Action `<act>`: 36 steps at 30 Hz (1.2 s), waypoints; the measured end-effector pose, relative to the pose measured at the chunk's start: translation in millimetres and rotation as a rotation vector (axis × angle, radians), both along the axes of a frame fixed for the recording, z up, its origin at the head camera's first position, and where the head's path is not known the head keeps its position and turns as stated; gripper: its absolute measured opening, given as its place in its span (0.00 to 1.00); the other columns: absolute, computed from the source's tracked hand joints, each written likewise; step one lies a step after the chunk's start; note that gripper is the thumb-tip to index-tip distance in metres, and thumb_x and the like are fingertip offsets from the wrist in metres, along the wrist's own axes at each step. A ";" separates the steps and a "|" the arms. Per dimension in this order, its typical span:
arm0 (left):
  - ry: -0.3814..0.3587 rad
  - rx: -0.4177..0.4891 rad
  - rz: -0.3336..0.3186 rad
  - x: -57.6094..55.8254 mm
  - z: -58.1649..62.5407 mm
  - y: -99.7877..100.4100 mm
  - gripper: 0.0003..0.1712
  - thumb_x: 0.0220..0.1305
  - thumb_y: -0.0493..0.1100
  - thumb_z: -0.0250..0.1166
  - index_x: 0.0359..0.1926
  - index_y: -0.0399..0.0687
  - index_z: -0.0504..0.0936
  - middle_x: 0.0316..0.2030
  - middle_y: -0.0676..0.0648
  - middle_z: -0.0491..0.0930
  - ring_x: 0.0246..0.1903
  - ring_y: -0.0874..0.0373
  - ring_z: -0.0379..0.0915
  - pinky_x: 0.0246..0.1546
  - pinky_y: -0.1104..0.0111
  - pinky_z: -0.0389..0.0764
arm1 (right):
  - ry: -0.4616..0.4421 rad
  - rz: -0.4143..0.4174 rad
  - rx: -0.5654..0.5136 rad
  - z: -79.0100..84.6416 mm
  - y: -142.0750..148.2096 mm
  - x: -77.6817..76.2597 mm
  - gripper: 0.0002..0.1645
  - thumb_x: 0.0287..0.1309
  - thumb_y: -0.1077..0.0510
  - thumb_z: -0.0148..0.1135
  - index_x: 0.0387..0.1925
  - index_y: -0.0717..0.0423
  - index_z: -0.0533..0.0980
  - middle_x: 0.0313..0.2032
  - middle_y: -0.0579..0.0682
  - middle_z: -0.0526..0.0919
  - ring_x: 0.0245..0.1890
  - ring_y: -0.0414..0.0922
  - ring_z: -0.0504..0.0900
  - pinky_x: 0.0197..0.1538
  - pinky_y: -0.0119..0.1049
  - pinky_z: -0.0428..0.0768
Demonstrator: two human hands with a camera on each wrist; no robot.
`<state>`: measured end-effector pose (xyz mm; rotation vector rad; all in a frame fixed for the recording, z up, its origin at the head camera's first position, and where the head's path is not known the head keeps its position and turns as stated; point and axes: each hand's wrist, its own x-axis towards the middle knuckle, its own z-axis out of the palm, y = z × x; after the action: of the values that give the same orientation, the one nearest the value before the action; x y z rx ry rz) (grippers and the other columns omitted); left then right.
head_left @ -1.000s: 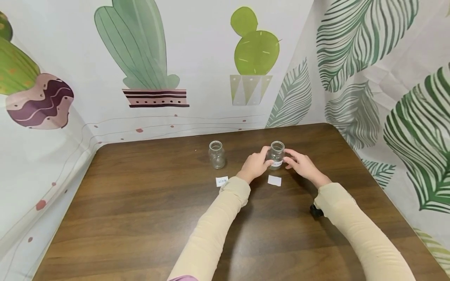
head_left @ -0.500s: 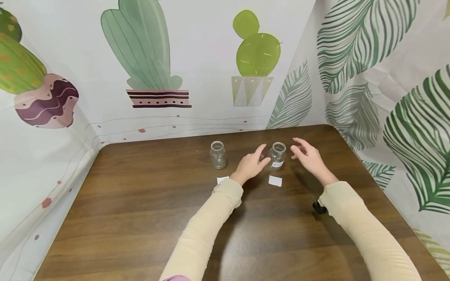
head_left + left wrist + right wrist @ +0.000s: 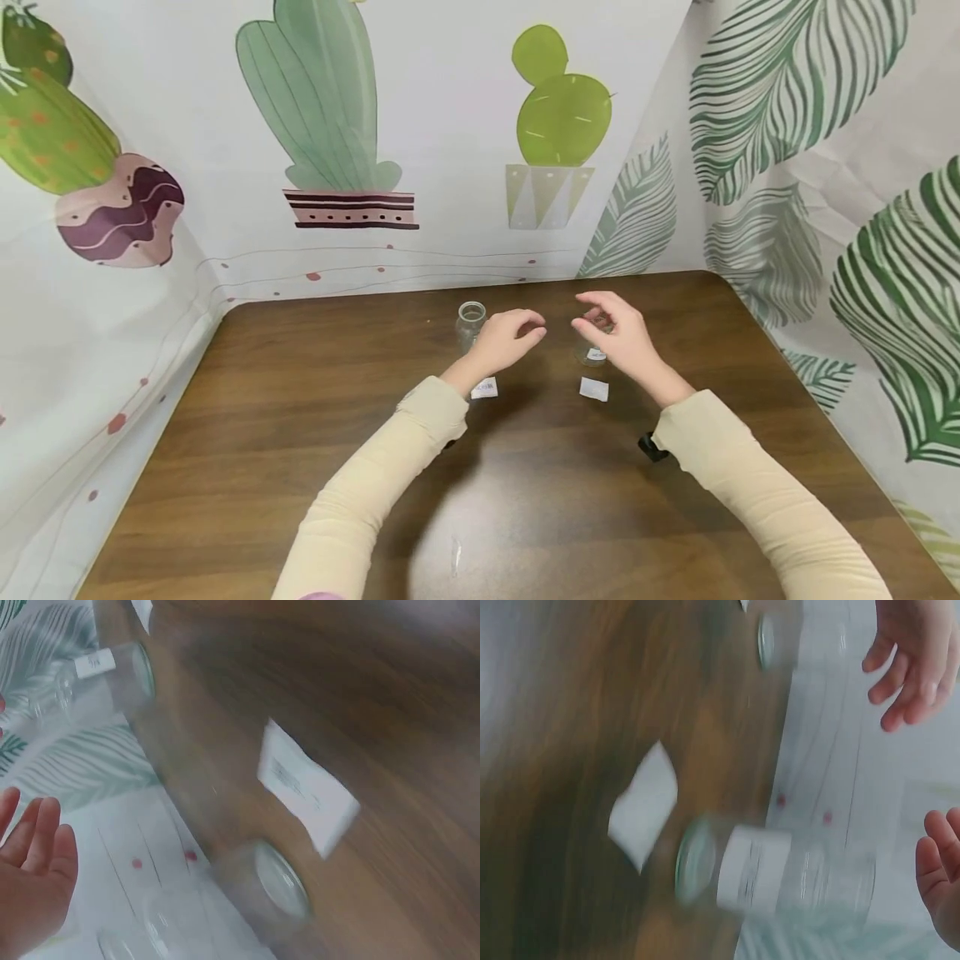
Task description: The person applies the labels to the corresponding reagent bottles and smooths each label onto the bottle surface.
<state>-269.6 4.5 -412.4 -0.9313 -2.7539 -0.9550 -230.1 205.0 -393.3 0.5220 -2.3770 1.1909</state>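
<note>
Head view has both hands raised near the middle of the frame, above the brown table, and from where I stand each one is loosely spread, its thumb held off from gently bent fingers. Right of centre, the right hand covers much of the labelled jar, whose white label peeks out just below the fingers. Left of it, the left hand partly hides the plain jar, its mouth showing above the knuckles. Lower down lie two paper slips: the written slip under the left hand's wrist, the blank-looking slip below the labelled jar. The right wrist view, rather blurred, puts the labelled jar at lower centre, upright on the table, a gap between its mouth and the fingers at the right edge.
</note>
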 end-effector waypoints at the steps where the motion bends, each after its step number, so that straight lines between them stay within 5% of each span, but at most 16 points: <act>1: -0.002 -0.006 0.003 0.3 -1.8 -6.5 0.12 0.59 0.49 0.55 0.42 0.52 0.78 0.40 0.54 0.80 0.40 0.62 0.75 0.43 0.69 0.72 | 0.003 0.027 0.014 -4.2 -4.2 -1.8 0.21 0.46 0.63 0.64 0.45 0.59 0.74 0.40 0.54 0.79 0.32 0.46 0.78 0.34 0.37 0.75; 12: -0.195 -0.120 0.012 12.1 -32.9 -67.2 0.14 0.52 0.42 0.63 0.42 0.45 0.78 0.38 0.50 0.82 0.39 0.58 0.78 0.42 0.65 0.74 | -0.137 0.232 0.199 -37.7 -54.2 -7.2 0.18 0.44 0.61 0.65 0.40 0.59 0.75 0.41 0.54 0.76 0.31 0.47 0.78 0.35 0.37 0.77; 20: -0.167 -0.320 0.038 17.7 -44.5 -81.3 0.24 0.47 0.50 0.67 0.46 0.51 0.75 0.34 0.52 0.77 0.34 0.58 0.73 0.35 0.65 0.72 | -0.326 0.273 0.373 -55.9 -77.6 -12.9 0.21 0.44 0.57 0.65 0.43 0.58 0.75 0.40 0.54 0.75 0.31 0.47 0.77 0.34 0.35 0.72; 29: -0.146 -0.392 0.072 17.0 -56.0 -86.2 0.23 0.44 0.53 0.68 0.42 0.52 0.75 0.32 0.53 0.74 0.31 0.60 0.71 0.30 0.67 0.71 | -0.436 0.214 0.553 -70.0 -97.9 -15.9 0.24 0.43 0.50 0.66 0.45 0.52 0.75 0.40 0.50 0.76 0.40 0.45 0.75 0.42 0.41 0.73; 36: -0.164 -0.397 0.108 17.3 -55.8 -87.5 0.18 0.42 0.52 0.69 0.34 0.51 0.76 0.30 0.53 0.74 0.31 0.60 0.71 0.28 0.68 0.70 | -0.437 0.144 0.614 -74.6 -109.2 -13.1 0.22 0.43 0.48 0.66 0.43 0.50 0.77 0.34 0.48 0.73 0.30 0.43 0.72 0.29 0.36 0.70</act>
<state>-252.2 -82.9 -468.2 -0.7645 -3.1663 -0.4951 -243.2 95.8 -467.9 0.6824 -3.1449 0.6468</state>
